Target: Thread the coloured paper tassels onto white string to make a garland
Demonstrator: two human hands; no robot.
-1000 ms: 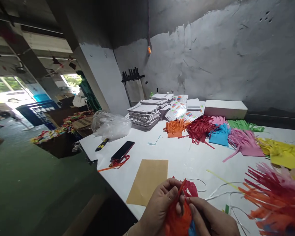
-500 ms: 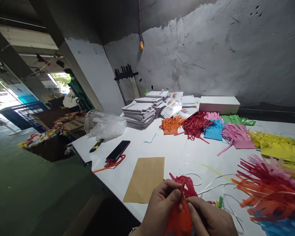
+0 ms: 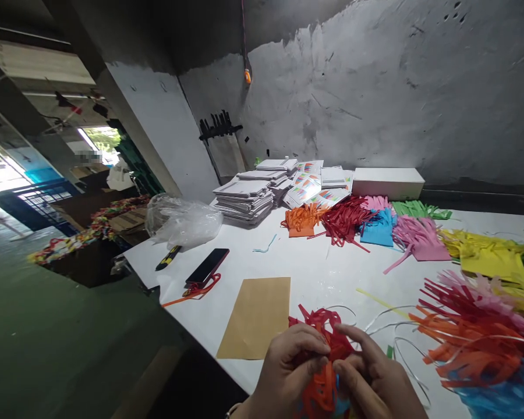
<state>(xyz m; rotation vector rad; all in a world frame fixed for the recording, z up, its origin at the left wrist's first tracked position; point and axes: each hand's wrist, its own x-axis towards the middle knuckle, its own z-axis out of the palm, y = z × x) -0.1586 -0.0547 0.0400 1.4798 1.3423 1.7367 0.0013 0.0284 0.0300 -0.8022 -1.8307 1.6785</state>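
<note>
Grey wall (image 3: 367, 105), green floor (image 3: 70, 331), bright window (image 3: 103, 139)

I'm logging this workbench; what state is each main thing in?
Red and orange strips: bunched, partly hidden
Left hand: fingers closed on the strips
Right hand: at the strips, grip unclear
Phone: face up, screen dark
Cutter: lying down, blade unclear
Brown sheet: flat, unfolded
Clear plastic bag: crumpled
White paper stacks: piled up
Fringed bundles: cut into strips
</note>
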